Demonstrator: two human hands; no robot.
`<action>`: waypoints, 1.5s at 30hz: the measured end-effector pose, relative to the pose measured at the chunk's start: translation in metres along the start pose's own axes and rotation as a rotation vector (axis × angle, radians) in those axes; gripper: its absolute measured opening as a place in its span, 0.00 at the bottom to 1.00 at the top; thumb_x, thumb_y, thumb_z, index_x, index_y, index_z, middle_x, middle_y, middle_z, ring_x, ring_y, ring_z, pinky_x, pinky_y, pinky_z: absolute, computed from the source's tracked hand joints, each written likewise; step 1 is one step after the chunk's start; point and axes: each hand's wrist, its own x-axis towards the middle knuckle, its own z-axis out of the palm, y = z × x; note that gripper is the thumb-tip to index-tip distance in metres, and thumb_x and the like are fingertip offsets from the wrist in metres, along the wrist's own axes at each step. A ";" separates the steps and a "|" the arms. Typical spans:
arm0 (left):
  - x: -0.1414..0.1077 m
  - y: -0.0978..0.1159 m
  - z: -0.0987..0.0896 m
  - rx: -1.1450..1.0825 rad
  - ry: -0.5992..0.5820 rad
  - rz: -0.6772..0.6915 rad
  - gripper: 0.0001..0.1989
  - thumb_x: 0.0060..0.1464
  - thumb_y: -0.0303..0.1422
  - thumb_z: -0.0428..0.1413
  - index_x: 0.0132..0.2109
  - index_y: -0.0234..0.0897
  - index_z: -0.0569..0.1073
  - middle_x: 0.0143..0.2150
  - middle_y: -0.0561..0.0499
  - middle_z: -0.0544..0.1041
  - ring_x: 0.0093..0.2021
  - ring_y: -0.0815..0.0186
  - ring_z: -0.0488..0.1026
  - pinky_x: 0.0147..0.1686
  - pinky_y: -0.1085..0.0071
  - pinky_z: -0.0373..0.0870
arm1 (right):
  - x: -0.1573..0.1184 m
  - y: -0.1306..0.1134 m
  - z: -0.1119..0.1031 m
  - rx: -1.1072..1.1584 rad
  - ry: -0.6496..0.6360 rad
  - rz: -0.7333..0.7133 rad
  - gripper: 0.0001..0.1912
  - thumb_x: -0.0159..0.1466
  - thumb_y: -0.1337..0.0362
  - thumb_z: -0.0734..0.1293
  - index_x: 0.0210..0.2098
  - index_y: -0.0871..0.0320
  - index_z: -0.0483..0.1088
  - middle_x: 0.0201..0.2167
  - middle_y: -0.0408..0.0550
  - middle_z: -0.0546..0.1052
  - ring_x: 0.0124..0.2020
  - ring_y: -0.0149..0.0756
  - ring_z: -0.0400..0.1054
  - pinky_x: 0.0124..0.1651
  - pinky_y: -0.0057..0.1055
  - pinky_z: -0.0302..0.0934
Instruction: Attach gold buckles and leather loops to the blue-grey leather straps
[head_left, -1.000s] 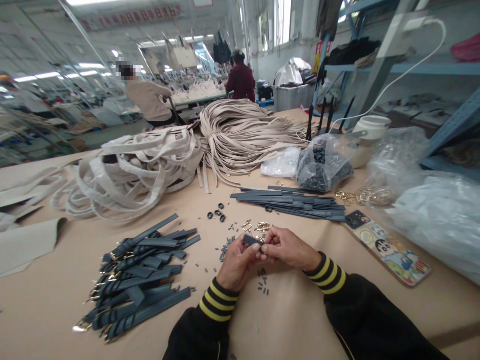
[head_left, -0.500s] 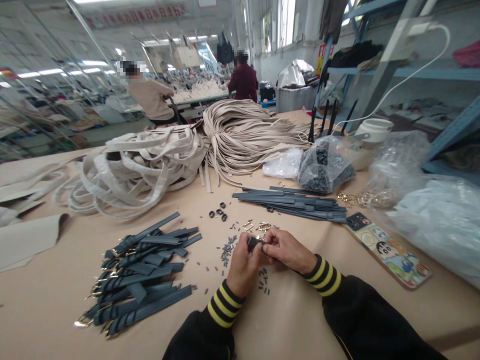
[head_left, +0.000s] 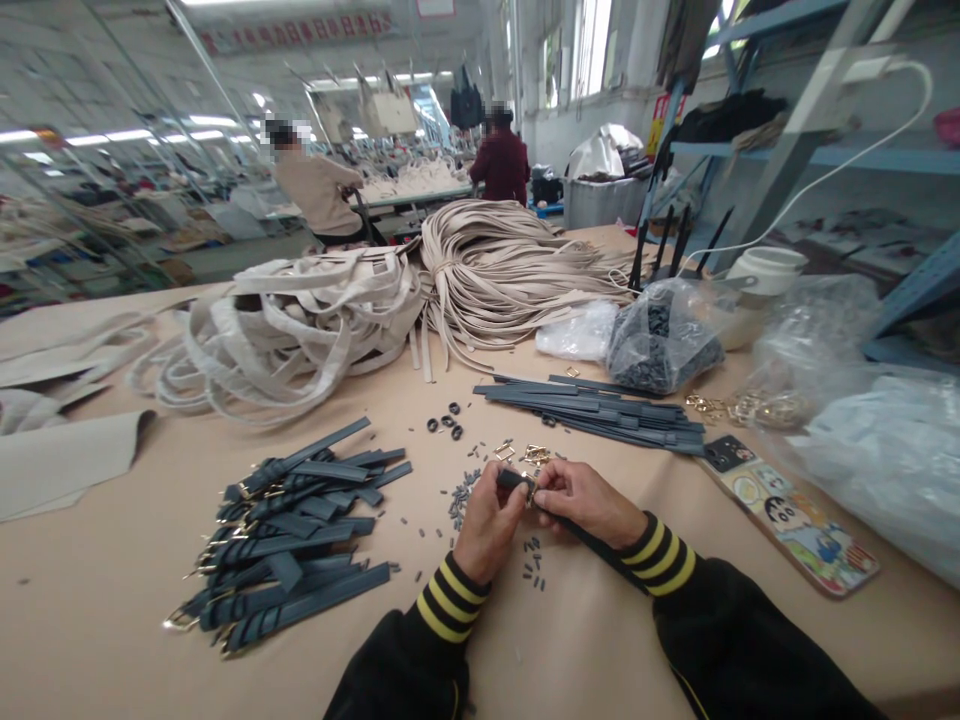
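My left hand pinches one end of a dark strap over the middle of the table. My right hand is closed on the same strap beside a small gold buckle; the strap's long end runs back under my right wrist. Just beyond my fingers lie loose gold buckles and small dark pieces. Several black loops rest farther off. To the left is a pile of dark straps with gold buckles. A stack of flat dark strips lies beyond my right hand.
Beige straps and looped webbing cover the table's far side. At right are a phone, plastic bags and a white tub. Two people are in the background.
The strap's long end now shows below my right hand and wrist, and the gold buckle between my hands is more visible. The whole view has shifted slightly.
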 end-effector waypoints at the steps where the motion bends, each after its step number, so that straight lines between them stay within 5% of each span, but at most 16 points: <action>1: 0.000 0.000 0.000 0.002 0.001 -0.004 0.04 0.51 0.31 0.50 0.33 0.36 0.62 0.27 0.55 0.65 0.27 0.70 0.63 0.28 0.73 0.60 | 0.000 0.000 0.000 0.001 0.004 0.002 0.09 0.54 0.61 0.64 0.28 0.58 0.59 0.17 0.39 0.70 0.18 0.27 0.65 0.20 0.21 0.57; 8: -0.003 0.011 -0.001 0.010 0.009 0.001 0.05 0.50 0.33 0.52 0.33 0.36 0.64 0.26 0.56 0.65 0.27 0.70 0.62 0.29 0.73 0.60 | 0.002 0.002 0.000 -0.090 0.070 -0.078 0.09 0.55 0.62 0.64 0.25 0.59 0.59 0.15 0.38 0.67 0.16 0.26 0.62 0.19 0.21 0.53; 13: 0.000 0.018 -0.007 -0.492 -0.196 -0.154 0.16 0.54 0.42 0.46 0.36 0.33 0.69 0.35 0.48 0.69 0.34 0.67 0.67 0.36 0.69 0.64 | 0.002 0.000 -0.008 -0.057 0.071 -0.123 0.09 0.56 0.62 0.64 0.26 0.59 0.59 0.17 0.37 0.66 0.16 0.25 0.61 0.19 0.21 0.53; 16: 0.001 0.015 -0.008 -0.687 -0.254 -0.258 0.14 0.49 0.42 0.53 0.34 0.33 0.68 0.35 0.49 0.69 0.34 0.68 0.67 0.34 0.70 0.65 | 0.000 0.000 -0.009 -0.044 -0.019 -0.145 0.08 0.56 0.62 0.64 0.27 0.59 0.59 0.18 0.37 0.65 0.17 0.24 0.60 0.20 0.21 0.54; 21: 0.000 0.009 -0.007 -0.681 -0.363 -0.325 0.17 0.43 0.39 0.59 0.38 0.35 0.64 0.34 0.53 0.68 0.30 0.72 0.67 0.27 0.77 0.62 | -0.002 0.000 -0.006 -0.091 -0.063 -0.142 0.07 0.56 0.63 0.64 0.27 0.59 0.60 0.19 0.37 0.64 0.19 0.24 0.59 0.21 0.21 0.53; 27: -0.001 0.003 -0.009 -0.595 -0.481 -0.281 0.17 0.42 0.41 0.59 0.29 0.35 0.60 0.24 0.55 0.67 0.24 0.73 0.65 0.24 0.76 0.59 | -0.003 -0.001 -0.007 -0.141 -0.149 -0.109 0.07 0.56 0.63 0.64 0.28 0.59 0.61 0.22 0.39 0.66 0.21 0.26 0.62 0.23 0.21 0.56; 37: 0.005 -0.005 -0.013 -0.454 -0.185 -0.203 0.15 0.46 0.38 0.57 0.27 0.35 0.58 0.20 0.57 0.67 0.20 0.75 0.62 0.21 0.78 0.55 | -0.011 -0.014 -0.020 -0.244 -0.251 0.007 0.06 0.56 0.62 0.63 0.30 0.60 0.64 0.19 0.39 0.68 0.19 0.26 0.62 0.21 0.21 0.54; 45: -0.001 0.000 -0.004 -0.435 -0.103 -0.182 0.15 0.45 0.38 0.56 0.27 0.36 0.57 0.19 0.58 0.68 0.18 0.74 0.65 0.19 0.78 0.59 | -0.007 -0.005 -0.013 -0.236 -0.202 0.016 0.10 0.58 0.60 0.60 0.28 0.61 0.64 0.20 0.42 0.70 0.19 0.27 0.63 0.20 0.21 0.53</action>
